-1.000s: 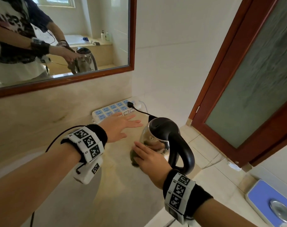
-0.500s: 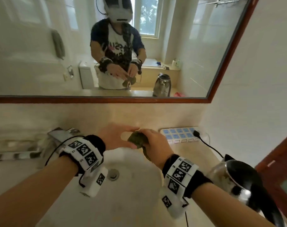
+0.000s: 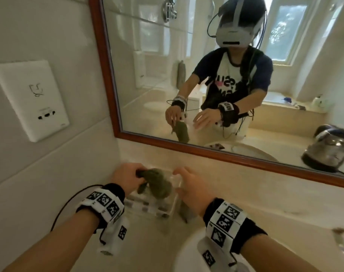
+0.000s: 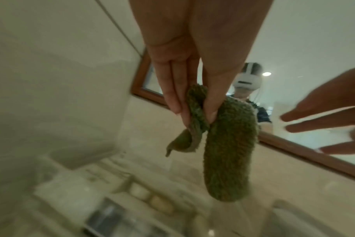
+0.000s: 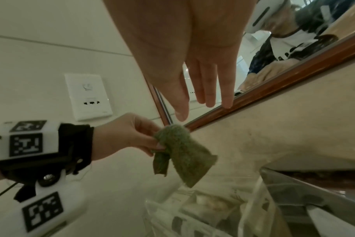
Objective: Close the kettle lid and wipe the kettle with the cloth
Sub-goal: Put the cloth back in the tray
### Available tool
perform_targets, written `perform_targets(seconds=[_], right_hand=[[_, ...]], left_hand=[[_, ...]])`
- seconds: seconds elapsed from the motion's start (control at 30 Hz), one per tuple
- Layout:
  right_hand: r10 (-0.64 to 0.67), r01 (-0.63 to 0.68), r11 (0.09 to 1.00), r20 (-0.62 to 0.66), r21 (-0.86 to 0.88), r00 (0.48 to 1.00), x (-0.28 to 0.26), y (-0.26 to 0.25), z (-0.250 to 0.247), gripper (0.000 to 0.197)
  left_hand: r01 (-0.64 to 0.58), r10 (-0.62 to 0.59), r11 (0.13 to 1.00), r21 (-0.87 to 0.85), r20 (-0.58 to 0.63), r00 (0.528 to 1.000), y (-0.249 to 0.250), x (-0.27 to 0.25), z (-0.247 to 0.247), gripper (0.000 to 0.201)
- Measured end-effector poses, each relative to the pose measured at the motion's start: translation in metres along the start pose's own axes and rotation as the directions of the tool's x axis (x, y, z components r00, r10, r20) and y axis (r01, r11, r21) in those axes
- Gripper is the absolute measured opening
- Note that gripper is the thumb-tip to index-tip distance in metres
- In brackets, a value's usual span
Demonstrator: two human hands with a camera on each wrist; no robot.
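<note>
Since half a second ago your left hand [image 3: 126, 176] took the fuzzy green cloth [image 3: 160, 185], pinching it at lower centre; your right hand [image 3: 192, 190] hovers beside it, fingers spread.

— What hems the hands in?
— The wall [image 3: 49, 163] stands close on the left, the mirror [image 3: 206, 150] frame just behind. A clear box [image 3: 153, 205] sits on the bench [image 3: 245, 195] right under the cloth [image 3: 159, 183] hanging from the left hand [image 3: 126, 176].
— Any room?
— Between the two hands, and rightward along the bench, beside the open right hand [image 3: 192, 189].
</note>
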State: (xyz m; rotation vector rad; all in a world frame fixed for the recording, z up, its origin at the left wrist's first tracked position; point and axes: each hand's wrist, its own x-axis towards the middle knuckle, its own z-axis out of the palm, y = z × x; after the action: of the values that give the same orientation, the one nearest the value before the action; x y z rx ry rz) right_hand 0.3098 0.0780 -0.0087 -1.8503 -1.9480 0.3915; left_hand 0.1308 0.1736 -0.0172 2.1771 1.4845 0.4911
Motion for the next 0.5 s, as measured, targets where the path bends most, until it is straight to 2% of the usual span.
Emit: perform_targets(seconds=[0.1, 0.17, 0.3, 0.5], right_hand=[[0.027, -0.024, 0.998, 0.053, -0.055, 0.998, 0.029, 0.003, 0.013, 0.035], [0.050, -0.042, 0.996, 0.094, -0.085, 0.994, 0.042, 0.007, 0.022, 0.036], [0.099, -0.071, 0.986, 0.184, -0.152, 0.978, 0.057, 0.016, 0.042, 0.041], [0.127, -0.087, 0.981, 0.238, -0.173, 0.963, 0.059, 0.018, 0.065, 0.041]], left_hand=[[0.137, -0.135, 0.990, 0.031, -0.043, 0.990, -0.039, 0.023, -0.003, 0.018], [0.181, -0.179, 0.982, 0.050, -0.040, 0.983, -0.053, 0.033, 0.009, 0.020], [0.174, -0.178, 0.981, 0.090, 0.034, 0.984, -0.062, 0.042, 0.042, 0.015], [0.149, -0.170, 0.982, 0.118, 0.190, 0.967, -0.071, 0.039, 0.063, 0.027]])
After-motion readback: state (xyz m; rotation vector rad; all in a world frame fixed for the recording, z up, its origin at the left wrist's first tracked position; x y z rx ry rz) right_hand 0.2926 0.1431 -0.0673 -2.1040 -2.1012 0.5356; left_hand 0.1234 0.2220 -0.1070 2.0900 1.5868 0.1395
